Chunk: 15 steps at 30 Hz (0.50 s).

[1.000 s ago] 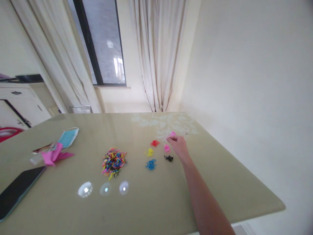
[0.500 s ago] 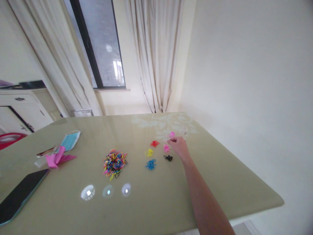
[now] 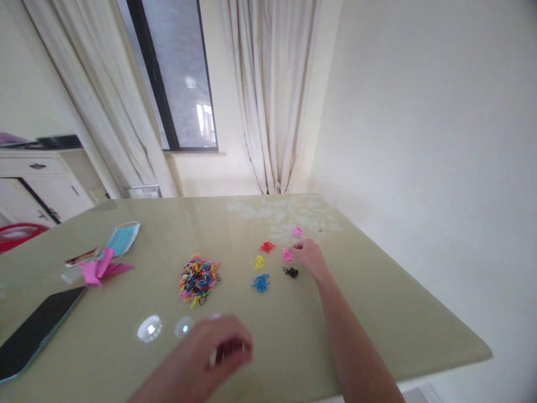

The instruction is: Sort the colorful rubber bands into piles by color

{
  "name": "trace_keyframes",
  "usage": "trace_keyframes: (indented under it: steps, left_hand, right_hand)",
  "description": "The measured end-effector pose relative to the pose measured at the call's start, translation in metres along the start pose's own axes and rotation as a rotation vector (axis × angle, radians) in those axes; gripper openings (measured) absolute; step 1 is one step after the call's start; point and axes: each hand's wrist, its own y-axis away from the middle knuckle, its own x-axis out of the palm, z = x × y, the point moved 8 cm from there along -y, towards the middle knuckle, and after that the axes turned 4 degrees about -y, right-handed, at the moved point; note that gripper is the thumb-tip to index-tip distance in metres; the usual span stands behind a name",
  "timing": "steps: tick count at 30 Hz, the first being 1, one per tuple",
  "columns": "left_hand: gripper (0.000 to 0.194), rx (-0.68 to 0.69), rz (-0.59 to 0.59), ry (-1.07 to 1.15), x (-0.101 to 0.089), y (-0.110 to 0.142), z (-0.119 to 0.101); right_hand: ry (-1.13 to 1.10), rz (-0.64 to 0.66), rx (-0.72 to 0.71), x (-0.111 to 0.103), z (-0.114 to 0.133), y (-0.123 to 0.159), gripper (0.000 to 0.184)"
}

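Observation:
My right hand [image 3: 309, 256] reaches across the table with its fingertips pinched at the edge of a small pink pile of rubber bands [image 3: 287, 255]. Anything inside that pinch is too small to make out. Close to this hand lie a black pile [image 3: 290, 272], another pink bit [image 3: 297, 232], a red pile [image 3: 267, 247], a yellow pile [image 3: 258, 262] and a blue pile [image 3: 260, 283]. Blurred at the bottom middle, my left hand [image 3: 213, 350] hovers with curled fingers and thumb drawn together; its contents are hidden. Beyond it sits a larger mixed-colour heap of rubber bands [image 3: 198, 280].
On the left of the glossy table [image 3: 293, 347] lie a dark phone [image 3: 37, 330], a pink folded piece [image 3: 103, 268] and a blue face mask [image 3: 123, 239]. A wall [image 3: 419, 168] borders the right side. Curtains [image 3: 272, 101] and a window stand behind.
My left hand has come into view at the bottom middle. My right hand has shifted slightly down, nearer the pink pile, and the far pink bit now shows apart from it.

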Motion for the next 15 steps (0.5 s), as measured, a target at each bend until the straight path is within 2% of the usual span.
trace_keyframes:
  steps: [1,2,3,5,7,10,12,15]
  left_hand:
    - [0.027,-0.007,-0.098,-0.125,-0.021,-0.026,0.001]
    - [0.027,-0.058,-0.222,-0.277,-0.044,-0.05,0.005]
    - [0.025,-0.13,-0.291,-0.432,-0.061,-0.071,0.013]
    - [0.024,-0.295,-0.327,-0.678,-0.083,-0.103,0.036]
    - [0.025,-0.368,-0.317,-0.787,-0.089,-0.119,0.06]
    - [0.026,-0.386,-0.289,-0.797,-0.083,-0.125,0.089]
    - [0.027,-0.368,-0.298,-0.77,-0.08,-0.122,0.099]
    - [0.024,-0.361,-0.333,-0.667,-0.082,-0.118,0.102]
  right_hand:
    - [-0.002,0.001,-0.006,0.0,0.001,0.0,0.018]
    - [-0.004,0.0,-0.011,-0.001,0.001,0.001,0.019]
    - [-0.006,-0.003,-0.016,-0.002,0.001,0.001,0.019]
    - [-0.012,-0.012,-0.024,-0.004,0.001,0.001,0.019]
    - [-0.016,-0.016,-0.029,-0.005,0.0,0.001,0.019]
    - [-0.008,-0.008,-0.029,-0.006,-0.003,0.001,0.019]
    - [0.005,-0.002,-0.022,-0.005,-0.005,0.0,0.018]
    - [0.028,-0.003,-0.012,-0.005,-0.008,0.0,0.017]
